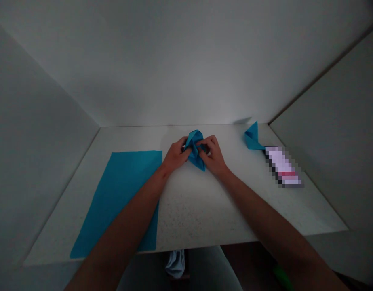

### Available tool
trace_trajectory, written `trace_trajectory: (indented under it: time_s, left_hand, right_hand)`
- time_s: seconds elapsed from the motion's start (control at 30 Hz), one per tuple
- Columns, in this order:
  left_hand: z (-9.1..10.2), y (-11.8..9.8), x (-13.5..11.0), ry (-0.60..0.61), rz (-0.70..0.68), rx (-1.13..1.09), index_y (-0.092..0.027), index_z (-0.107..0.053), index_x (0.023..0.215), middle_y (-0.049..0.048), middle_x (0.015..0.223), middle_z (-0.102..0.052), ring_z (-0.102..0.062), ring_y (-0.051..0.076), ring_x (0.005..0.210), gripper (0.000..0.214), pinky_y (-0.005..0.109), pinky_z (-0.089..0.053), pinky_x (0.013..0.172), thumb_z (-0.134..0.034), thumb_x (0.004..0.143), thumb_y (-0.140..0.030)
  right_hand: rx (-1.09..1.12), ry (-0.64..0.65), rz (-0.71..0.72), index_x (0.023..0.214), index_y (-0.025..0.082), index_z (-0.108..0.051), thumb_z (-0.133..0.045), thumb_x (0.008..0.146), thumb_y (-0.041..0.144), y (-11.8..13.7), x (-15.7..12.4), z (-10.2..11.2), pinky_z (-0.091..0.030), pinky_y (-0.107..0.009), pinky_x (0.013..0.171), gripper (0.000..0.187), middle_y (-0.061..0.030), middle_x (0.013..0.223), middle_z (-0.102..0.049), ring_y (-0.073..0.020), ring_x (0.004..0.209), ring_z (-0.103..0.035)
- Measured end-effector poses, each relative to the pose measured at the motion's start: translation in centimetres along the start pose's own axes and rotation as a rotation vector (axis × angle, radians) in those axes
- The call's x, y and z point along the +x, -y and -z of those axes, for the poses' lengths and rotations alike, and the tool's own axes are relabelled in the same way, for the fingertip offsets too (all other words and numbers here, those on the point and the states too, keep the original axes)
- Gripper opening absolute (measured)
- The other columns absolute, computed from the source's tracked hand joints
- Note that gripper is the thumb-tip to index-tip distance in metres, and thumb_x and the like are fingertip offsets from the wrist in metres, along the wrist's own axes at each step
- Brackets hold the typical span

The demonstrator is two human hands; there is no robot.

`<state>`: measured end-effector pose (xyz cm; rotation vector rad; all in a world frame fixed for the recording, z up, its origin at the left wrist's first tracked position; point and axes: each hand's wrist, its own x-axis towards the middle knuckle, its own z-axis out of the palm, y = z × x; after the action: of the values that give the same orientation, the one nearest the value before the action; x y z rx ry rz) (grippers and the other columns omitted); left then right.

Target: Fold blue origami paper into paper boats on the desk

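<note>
A partly folded piece of blue paper [194, 151] sits at the middle of the white table [192, 210], held between both hands. My left hand [176, 154] pinches its left side with closed fingers. My right hand [213, 155] grips its right side, fingers curled over the folds. The paper's lower tip points toward me between the two wrists.
A flat blue sheet [119, 198] lies on the table's left part, my left forearm crossing its corner. A finished blue folded shape [253, 137] stands at the back right, beside a blurred-out flat object [283, 166]. White walls enclose the table on three sides.
</note>
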<state>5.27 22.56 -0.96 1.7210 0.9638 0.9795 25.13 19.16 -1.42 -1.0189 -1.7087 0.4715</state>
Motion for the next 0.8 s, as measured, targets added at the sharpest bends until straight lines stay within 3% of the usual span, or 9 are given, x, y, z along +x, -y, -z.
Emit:
trace_trajectory:
  time_s: [0.1,0.2,0.37,0.5,0.67,0.8]
  left_hand:
    - [0.0,-0.2,0.0,-0.002,-0.024,0.021,-0.019,-0.072,0.117,-0.0032,0.071,-0.067,-0.06,0.011,0.053,0.027,0.022,-0.049,0.053,-0.059,0.094,-0.026]
    - [0.0,-0.3,0.1,-0.036,-0.074,0.051,-0.019,-0.073,0.108,-0.0001,0.082,-0.072,-0.063,0.012,0.063,0.021,0.022,-0.05,0.058,-0.064,0.094,-0.032]
    - [-0.1,-0.1,0.5,-0.098,-0.087,0.03,-0.019,-0.072,0.103,0.0022,0.086,-0.072,-0.063,0.014,0.071,0.026,0.023,-0.051,0.061,-0.065,0.1,-0.044]
    - [-0.1,0.2,0.5,-0.167,-0.027,-0.038,-0.02,-0.072,0.11,0.0001,0.075,-0.066,-0.059,0.013,0.06,0.03,0.022,-0.048,0.054,-0.056,0.106,-0.045]
    - [-0.2,0.1,0.2,-0.209,-0.045,-0.067,-0.026,-0.058,0.153,0.0002,0.087,-0.07,-0.057,0.011,0.058,0.049,0.021,-0.047,0.053,-0.057,0.104,-0.03]
    - [-0.1,0.0,0.1,-0.1,-0.092,0.028,-0.025,-0.071,0.137,0.002,0.095,-0.072,-0.057,0.009,0.06,0.037,0.02,-0.045,0.054,-0.061,0.101,-0.029]
  right_hand:
    - [-0.015,-0.028,0.014,0.113,0.028,-0.072,-0.072,0.101,0.037,0.2,0.2,0.2,-0.048,-0.037,0.074,0.015,-0.0028,0.095,-0.055,-0.0202,0.082,-0.054]
    - [-0.006,-0.011,0.024,0.111,0.027,-0.073,-0.07,0.102,0.049,0.1,0.3,0.4,-0.048,-0.038,0.075,0.023,-0.0022,0.091,-0.056,-0.0201,0.081,-0.053]
    - [0.058,0.035,-0.001,0.111,0.028,-0.075,-0.067,0.103,0.057,0.0,0.4,0.5,-0.048,-0.037,0.072,0.032,-0.0028,0.091,-0.057,-0.02,0.079,-0.054]
    - [0.049,0.02,-0.048,0.11,0.027,-0.076,-0.067,0.103,0.046,-0.2,0.5,0.6,-0.046,-0.034,0.068,0.022,-0.0028,0.092,-0.058,-0.0181,0.075,-0.053]
    - [0.056,0.026,-0.136,0.106,0.025,-0.075,-0.07,0.1,0.041,-0.4,0.4,1.1,-0.04,-0.031,0.062,0.018,0.0024,0.076,-0.056,-0.0142,0.064,-0.048]
    - [0.073,0.034,-0.172,0.101,0.024,-0.072,-0.072,0.097,0.041,-0.5,0.3,1.3,-0.037,-0.029,0.06,0.017,0.0047,0.07,-0.056,-0.0132,0.061,-0.046]
